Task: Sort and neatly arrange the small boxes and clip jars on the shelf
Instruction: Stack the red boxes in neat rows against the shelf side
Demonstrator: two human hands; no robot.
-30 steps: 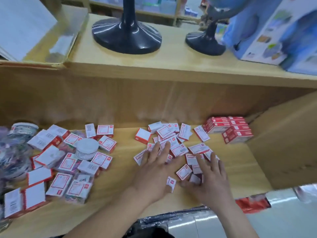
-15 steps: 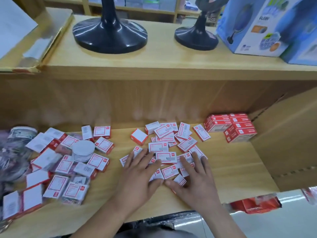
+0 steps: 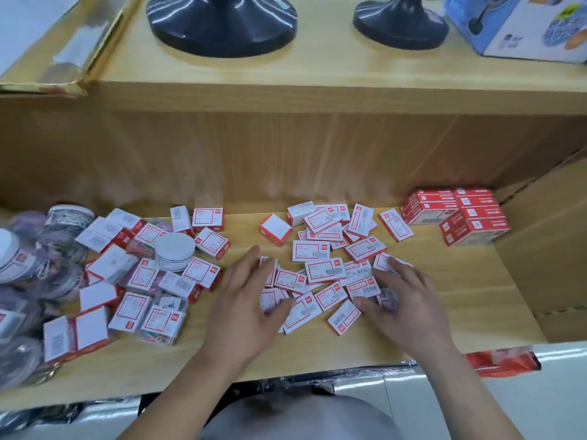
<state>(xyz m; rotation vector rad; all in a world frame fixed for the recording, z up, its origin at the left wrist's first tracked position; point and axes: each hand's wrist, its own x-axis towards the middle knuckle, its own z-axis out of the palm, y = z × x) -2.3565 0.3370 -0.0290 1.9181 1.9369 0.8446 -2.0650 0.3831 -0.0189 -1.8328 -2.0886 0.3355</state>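
Note:
Several small red-and-white boxes lie scattered in the middle of the wooden shelf. My left hand rests flat on the pile's left edge, fingers spread and straight. My right hand lies on the pile's right side, fingers reaching over the boxes. A second heap of larger red-and-white boxes covers the left part of the shelf, with a white-lidded clip jar in it. More clip jars and bagged clips sit at the far left. Stacked red boxes stand at the back right.
An upper shelf carries two black round bases and a blue carton. A cardboard flap bounds the right side of the lower shelf. A red packet lies below the shelf's front edge at the right.
Both hands have slid the central boxes closer together and toward the front. The view has tilted down and closer to the shelf.

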